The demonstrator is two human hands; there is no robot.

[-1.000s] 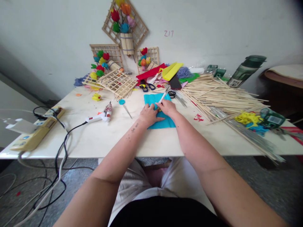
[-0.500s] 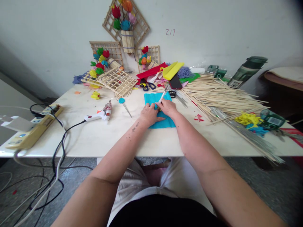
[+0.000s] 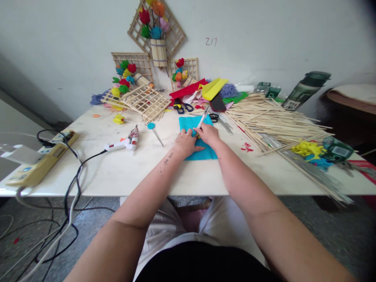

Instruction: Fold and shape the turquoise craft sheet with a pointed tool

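Head view. At left of table [image 3: 96, 178], noted yellow power strip [image 3: 44, 163] with white charger [image 3: 26, 155] plugged in, then white glue gun [image 3: 132, 141] lying nearer the middle. Between glue gun and hands, logged pointed metal tool [image 3: 158, 138] with blue round piece [image 3: 150, 125] at its far end. Toward the back, see loose stick lattice [image 3: 148, 102], with yellow flower [image 3: 118, 119] in front to the left. Beyond the work, recorded red sheet [image 3: 188, 88], yellow sheet [image 3: 215, 89] and dark phone [image 3: 217, 103]; black-handled scissors [image 3: 214, 117] just beside the work. To the right, found wide heap of thin sticks [image 3: 276, 117], grey wires [image 3: 308, 169] and yellow scraps [image 3: 307, 148].

Containers: see stick holder [image 3: 159, 53] on topmost lattice, filled with coloured flowers [image 3: 156, 32]. At back right, noted dark green bottle [image 3: 307, 92]; cannot tell contents.

Hands: find blue paper [image 3: 207, 152] flat on table, middle partly covered. Observe left hand [image 3: 185, 141] laid over it, fingers loosely spread, thumb stretched out. Observe right hand [image 3: 208, 134] closed around silver pen [image 3: 203, 118] above the paper, pen slanted, lower end hidden.
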